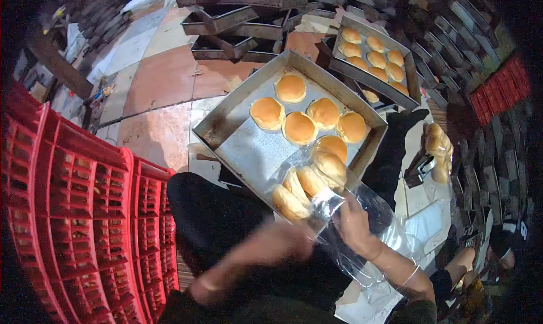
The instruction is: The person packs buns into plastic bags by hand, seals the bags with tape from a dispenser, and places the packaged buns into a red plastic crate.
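Observation:
A square metal baking tray point(232, 154) sits before my lap, with several golden buns point(291, 89) lying loose in it. At its near corner, a clump of buns point(310, 179) rests inside or against a clear plastic bag point(376, 211). My right hand point(352, 225) is closed on the bag beside these buns, and the loose plastic spreads around my wrist and forearm. My left hand point(288, 239) is close to the lower edge of the clump, smeared by motion, so its fingers cannot be made out.
Red plastic crates point(85, 211) stand along my left. A second tray of buns point(416, 92) lies at the back right. Bagged buns point(437, 148) and a tape dispenser point(421, 171) are on the tiled floor at right. Stacked metal trays point(237, 24) line the back. Another person's arm point(461, 264) shows at lower right.

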{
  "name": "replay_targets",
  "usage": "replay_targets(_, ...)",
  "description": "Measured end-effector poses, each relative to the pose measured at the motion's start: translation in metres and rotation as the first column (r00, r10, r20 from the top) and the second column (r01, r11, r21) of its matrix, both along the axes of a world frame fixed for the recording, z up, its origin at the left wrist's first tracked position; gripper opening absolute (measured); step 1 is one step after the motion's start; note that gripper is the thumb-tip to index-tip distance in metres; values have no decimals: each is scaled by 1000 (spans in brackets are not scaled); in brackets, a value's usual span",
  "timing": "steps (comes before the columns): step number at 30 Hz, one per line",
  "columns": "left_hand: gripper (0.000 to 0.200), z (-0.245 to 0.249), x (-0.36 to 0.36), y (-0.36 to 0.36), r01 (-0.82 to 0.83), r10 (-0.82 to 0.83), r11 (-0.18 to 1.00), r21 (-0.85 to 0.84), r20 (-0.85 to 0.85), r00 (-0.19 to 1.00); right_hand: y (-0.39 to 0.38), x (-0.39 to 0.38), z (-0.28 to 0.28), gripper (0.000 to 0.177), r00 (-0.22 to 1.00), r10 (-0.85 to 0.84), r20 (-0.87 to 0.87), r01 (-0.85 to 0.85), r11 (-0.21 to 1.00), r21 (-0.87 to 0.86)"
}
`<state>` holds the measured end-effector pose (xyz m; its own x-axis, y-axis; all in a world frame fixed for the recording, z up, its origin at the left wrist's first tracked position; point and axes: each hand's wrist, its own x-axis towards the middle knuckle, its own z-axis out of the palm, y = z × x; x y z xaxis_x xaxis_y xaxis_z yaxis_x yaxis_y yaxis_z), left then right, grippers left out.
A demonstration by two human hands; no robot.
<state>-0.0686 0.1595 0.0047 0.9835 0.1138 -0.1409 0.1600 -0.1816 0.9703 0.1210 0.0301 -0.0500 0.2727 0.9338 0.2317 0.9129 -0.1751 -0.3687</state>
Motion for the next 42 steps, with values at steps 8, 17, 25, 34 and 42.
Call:
replay_targets(8, 34, -101, 68, 98, -348, 347, 927, 141, 33, 937, 20, -12, -2, 52, 989, -124, 84, 135, 981, -137)
replay_targets(17, 46, -95, 74, 83, -274, 241, 926, -259, -149, 959, 40, -2, -24, 51, 840, -261, -476, 328, 943, 62)
replay_targets(25, 68, -113, 79, 89, -333, 290, 938, -99, -308, 906, 47, 9, -48, 36, 780, -271, -564, 371, 926, 68)
replay_targets(34, 87, -108, 90, 100, -205, 178, 960, -192, -151, 972, 75, 30, -22, 47, 710, -247, -660, 152, 968, -199)
replay_targets(42, 88, -100, 88, 87, -412, 418, 909, 67, -113, 902, 67, 35, -12, 42, 889, -49, -455, 27, 998, -55)
